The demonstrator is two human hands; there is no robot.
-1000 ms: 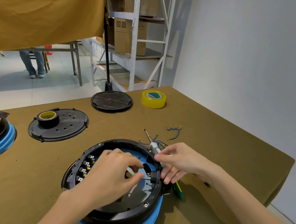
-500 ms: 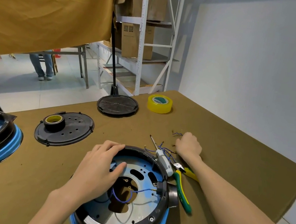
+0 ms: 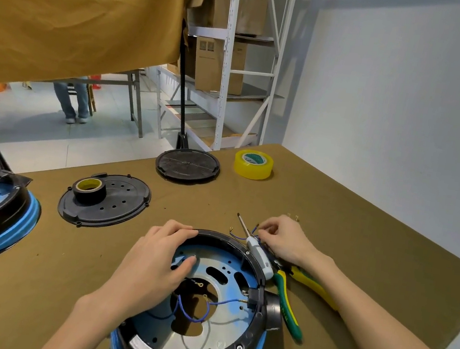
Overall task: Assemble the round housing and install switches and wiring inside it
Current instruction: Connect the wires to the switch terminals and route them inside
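1. The round housing (image 3: 197,345) lies on the table (image 3: 363,230) at 6 o'clock: a black ring on a blue band, with a silver-blue plate inside.
2. A blue wire (image 3: 197,308) loops over the plate's centre hole toward a black switch (image 3: 252,298) at the ring's 3 o'clock.
3. The left hand (image 3: 155,265) rests on the rim at 10 o'clock, fingers relaxed.
4. The right hand (image 3: 284,239), at 1 o'clock from the housing, pinches loose blue wires (image 3: 239,234).
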